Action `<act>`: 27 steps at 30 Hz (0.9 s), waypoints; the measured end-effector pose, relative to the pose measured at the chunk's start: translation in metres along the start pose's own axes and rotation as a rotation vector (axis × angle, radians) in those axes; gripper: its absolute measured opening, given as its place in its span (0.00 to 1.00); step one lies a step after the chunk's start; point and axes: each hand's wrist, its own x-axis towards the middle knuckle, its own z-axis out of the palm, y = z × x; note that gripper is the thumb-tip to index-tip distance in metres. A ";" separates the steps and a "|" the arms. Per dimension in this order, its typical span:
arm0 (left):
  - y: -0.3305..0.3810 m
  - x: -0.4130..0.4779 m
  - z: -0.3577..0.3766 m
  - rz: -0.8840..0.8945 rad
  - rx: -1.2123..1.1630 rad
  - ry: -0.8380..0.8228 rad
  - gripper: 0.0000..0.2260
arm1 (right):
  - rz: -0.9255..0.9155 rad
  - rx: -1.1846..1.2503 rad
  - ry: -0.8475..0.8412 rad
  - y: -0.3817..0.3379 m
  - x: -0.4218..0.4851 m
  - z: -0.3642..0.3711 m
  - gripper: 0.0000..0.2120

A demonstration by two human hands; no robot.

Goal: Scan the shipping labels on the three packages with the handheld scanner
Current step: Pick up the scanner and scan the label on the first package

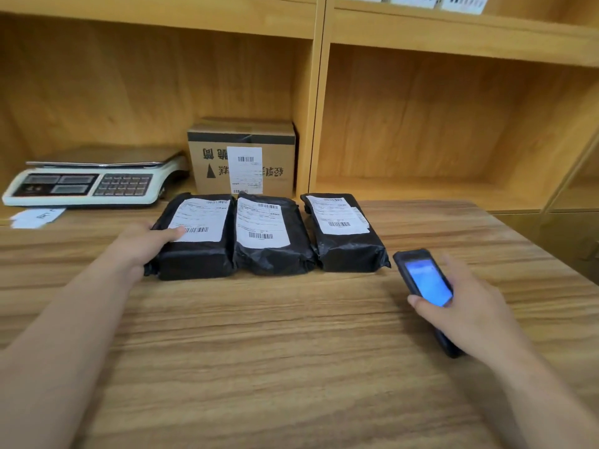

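Three black plastic-wrapped packages lie side by side on the wooden table, each with a white shipping label facing up: the left package [194,251], the middle package [270,251] and the right package [348,251]. My left hand [142,243] grips the left package at its left edge, thumb resting on its label [199,218]. My right hand [470,309] holds the black handheld scanner [424,280] to the right of the packages, its blue screen lit and its top end aimed toward the right package.
A brown cardboard box [275,157] with its own label stands behind the packages. A white weighing scale [90,183] sits at the back left with paper slips [35,218] beside it. Wooden shelving [453,124] rises behind the table [275,351].
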 end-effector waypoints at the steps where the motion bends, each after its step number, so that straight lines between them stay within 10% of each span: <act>1: -0.001 0.002 -0.001 -0.007 -0.017 0.004 0.16 | -0.017 0.064 0.023 -0.002 0.000 -0.004 0.46; 12: 0.001 -0.009 0.000 -0.047 -0.102 -0.067 0.17 | -0.244 0.561 0.152 -0.065 0.009 -0.036 0.40; 27: 0.006 -0.009 -0.001 -0.090 -0.206 0.012 0.07 | -0.498 0.297 0.110 -0.155 0.051 -0.003 0.38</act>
